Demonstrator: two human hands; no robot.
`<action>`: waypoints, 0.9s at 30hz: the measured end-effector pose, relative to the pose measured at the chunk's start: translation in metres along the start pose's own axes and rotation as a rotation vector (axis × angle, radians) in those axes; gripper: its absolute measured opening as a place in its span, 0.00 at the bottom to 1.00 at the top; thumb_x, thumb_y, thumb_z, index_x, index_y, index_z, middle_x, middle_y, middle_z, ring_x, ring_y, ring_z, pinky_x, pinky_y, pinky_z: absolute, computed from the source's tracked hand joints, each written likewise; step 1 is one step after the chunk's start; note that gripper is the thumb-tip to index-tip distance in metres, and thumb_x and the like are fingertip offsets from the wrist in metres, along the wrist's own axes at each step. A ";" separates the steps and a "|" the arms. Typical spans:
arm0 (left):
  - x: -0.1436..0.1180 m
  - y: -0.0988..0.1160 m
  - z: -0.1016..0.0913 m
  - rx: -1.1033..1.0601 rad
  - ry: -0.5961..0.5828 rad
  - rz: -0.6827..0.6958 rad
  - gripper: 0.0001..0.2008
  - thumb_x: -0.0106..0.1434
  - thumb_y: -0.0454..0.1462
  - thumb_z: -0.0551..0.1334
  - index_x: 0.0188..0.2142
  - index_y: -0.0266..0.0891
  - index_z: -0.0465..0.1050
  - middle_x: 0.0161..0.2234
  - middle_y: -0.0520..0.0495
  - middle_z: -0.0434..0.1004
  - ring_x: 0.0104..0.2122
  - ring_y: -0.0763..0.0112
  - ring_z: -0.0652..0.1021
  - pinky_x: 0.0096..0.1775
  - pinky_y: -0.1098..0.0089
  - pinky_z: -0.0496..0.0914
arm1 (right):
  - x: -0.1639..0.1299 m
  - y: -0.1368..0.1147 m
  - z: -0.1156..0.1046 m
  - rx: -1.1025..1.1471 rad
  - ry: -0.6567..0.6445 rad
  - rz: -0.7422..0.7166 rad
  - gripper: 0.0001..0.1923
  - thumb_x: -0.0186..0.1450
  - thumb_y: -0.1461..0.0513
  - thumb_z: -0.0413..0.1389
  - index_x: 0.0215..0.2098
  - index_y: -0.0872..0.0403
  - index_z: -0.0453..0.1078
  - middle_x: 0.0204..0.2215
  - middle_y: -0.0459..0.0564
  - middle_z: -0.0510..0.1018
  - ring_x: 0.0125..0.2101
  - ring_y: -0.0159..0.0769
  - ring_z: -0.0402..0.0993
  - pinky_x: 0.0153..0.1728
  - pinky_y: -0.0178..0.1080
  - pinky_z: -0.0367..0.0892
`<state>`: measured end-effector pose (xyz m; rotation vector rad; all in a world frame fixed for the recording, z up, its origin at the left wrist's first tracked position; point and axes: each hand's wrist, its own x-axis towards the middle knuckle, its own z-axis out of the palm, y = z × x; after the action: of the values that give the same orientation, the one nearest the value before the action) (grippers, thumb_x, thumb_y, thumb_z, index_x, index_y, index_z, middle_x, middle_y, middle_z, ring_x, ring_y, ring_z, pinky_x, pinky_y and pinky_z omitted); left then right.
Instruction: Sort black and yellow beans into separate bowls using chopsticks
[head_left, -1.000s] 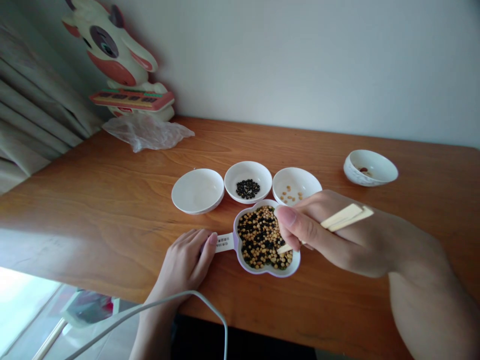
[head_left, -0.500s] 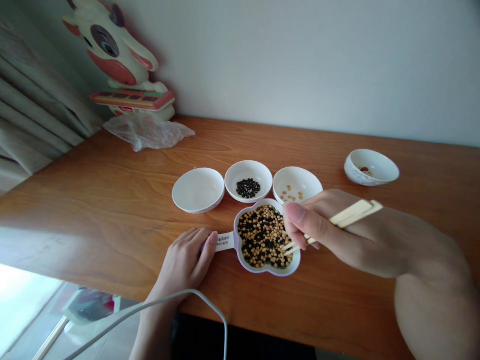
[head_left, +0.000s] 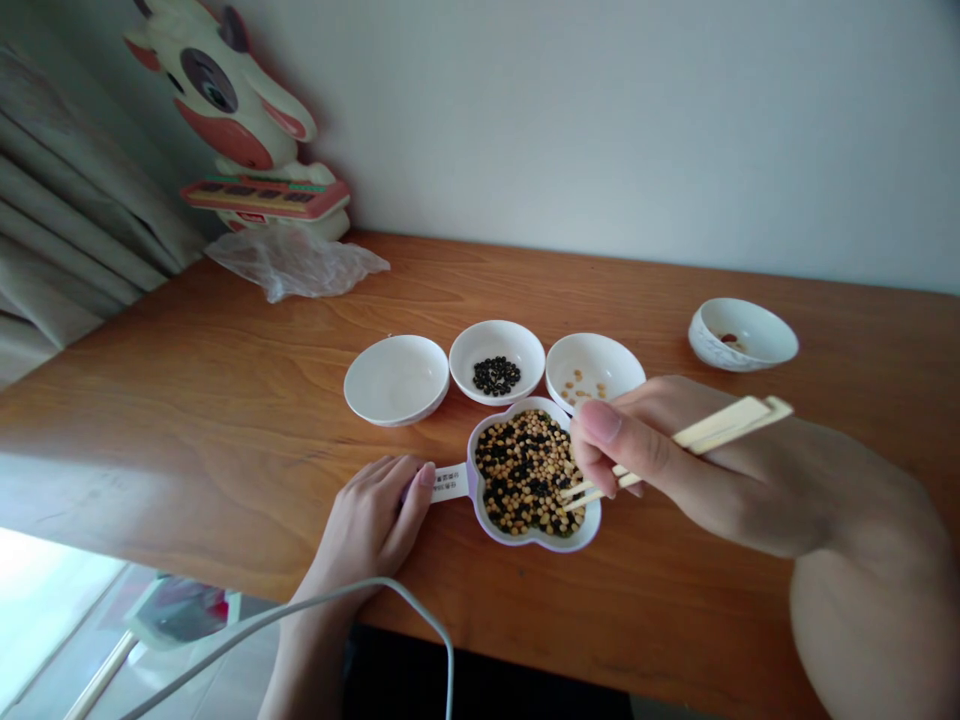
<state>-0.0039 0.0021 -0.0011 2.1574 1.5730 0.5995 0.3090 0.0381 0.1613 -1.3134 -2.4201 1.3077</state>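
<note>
My left hand (head_left: pixel 379 515) is closed round the handle of a white and purple flower-shaped dish (head_left: pixel 472 478). Mixed dark and tan beans (head_left: pixel 525 470) cover the dish's bottom. Over its right side, my right hand (head_left: pixel 652 455) grips a pair of chopsticks (head_left: pixel 720 425), whose tips are down among the beans. Whether a bean is pinched between the tips I cannot tell. Behind the dish stand three white bowls: the left bowl (head_left: pixel 396 378) looks bare inside, the middle bowl (head_left: pixel 491 335) holds black beans (head_left: pixel 496 376), and the right bowl (head_left: pixel 607 355) holds several tan beans (head_left: pixel 577 385).
Farther right on the wooden table (head_left: pixel 262 420) is another white bowl (head_left: pixel 765 345) with a few reddish pieces. A cow-shaped toy keyboard (head_left: pixel 262 195) and a clear plastic bag (head_left: pixel 300 265) stand at the back left. A pale cable (head_left: pixel 352 590) crosses in front of my left forearm.
The chopsticks have tilted slightly, their back ends shifting right and their tips moving a little left within the beans. My left hand and the dish have stayed put.
</note>
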 end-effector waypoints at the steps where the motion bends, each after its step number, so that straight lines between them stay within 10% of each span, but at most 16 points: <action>1: 0.000 0.000 0.000 0.002 0.000 0.001 0.17 0.79 0.43 0.51 0.33 0.43 0.67 0.32 0.49 0.76 0.32 0.63 0.75 0.39 0.64 0.66 | 0.000 0.000 0.000 -0.005 -0.002 0.002 0.32 0.78 0.43 0.39 0.31 0.53 0.71 0.25 0.45 0.74 0.27 0.34 0.69 0.31 0.41 0.57; 27: -0.001 -0.003 0.001 -0.008 -0.018 -0.015 0.18 0.80 0.45 0.50 0.32 0.43 0.64 0.31 0.50 0.73 0.31 0.65 0.73 0.38 0.64 0.64 | 0.015 0.009 0.010 -0.108 0.110 -0.135 0.30 0.79 0.46 0.41 0.28 0.53 0.68 0.21 0.43 0.72 0.23 0.29 0.65 0.30 0.40 0.57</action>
<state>-0.0062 0.0025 -0.0038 2.1372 1.5737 0.5782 0.3010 0.0443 0.1443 -1.1875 -2.4847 1.0569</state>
